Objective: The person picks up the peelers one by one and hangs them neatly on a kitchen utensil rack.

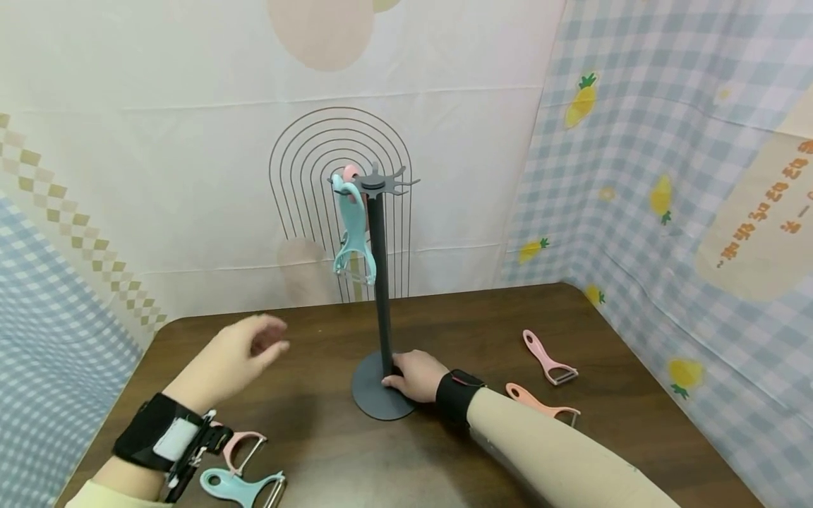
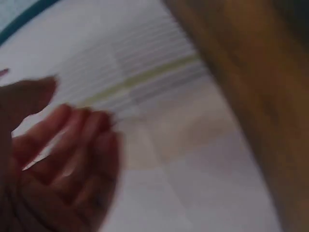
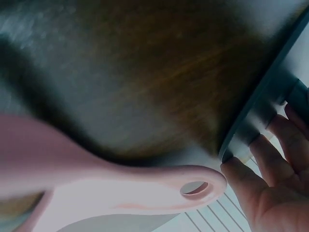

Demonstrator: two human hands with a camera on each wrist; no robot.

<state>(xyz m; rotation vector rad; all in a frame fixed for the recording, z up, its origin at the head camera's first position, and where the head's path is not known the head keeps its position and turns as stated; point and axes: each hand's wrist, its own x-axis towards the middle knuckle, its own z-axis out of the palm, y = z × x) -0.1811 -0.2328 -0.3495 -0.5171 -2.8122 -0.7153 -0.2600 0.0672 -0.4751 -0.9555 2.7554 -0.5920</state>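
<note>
A dark grey hook stand [image 1: 380, 282] rises from a round base [image 1: 375, 395]. From its left hooks hangs a light blue peeler [image 1: 352, 226], with a pink peeler [image 1: 350, 171] mostly hidden behind it. Low on the stand, my right hand [image 1: 419, 375] holds the foot of the pole; in the right wrist view its fingers [image 3: 273, 159] rest on the base. My left hand [image 1: 244, 353] hovers left of the stand with nothing in it, fingers loosely bent. Its fingers [image 2: 99, 150] are blurred in the left wrist view.
On the table's right lie a pink peeler [image 1: 540, 351] and an orange-pink peeler [image 1: 530, 399]. At the front left, below my left wrist, are another pink peeler [image 1: 233, 446] and a light blue one [image 1: 231, 485]. Patterned cloths [image 1: 470, 176] hang behind and beside the table.
</note>
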